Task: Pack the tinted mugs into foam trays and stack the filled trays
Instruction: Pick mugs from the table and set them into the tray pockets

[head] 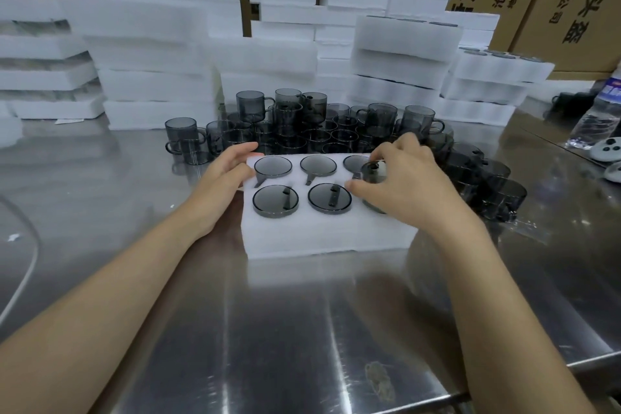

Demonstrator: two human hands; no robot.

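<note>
White foam tray (329,232) sits mid counter (268,329), smoky grey see-through mugs (275,201) in its round holes. Right hand (410,185) pinches one mug (373,171) with fingers over tray's right end. Left hand (225,185) lays fingers straight, close together, on tray's left edge. Loose mugs (302,131) crowd just behind tray. Wide shiny counter in front.

The room is bright, and the light comes from above. The shiny metal table (302,329) throws back long white streaks of glare and soft grey patches. The white foam stacks (151,44) at the back look washed out and fuzzy. Straight lines bend near the edges, and the far corners are blurry.
</note>
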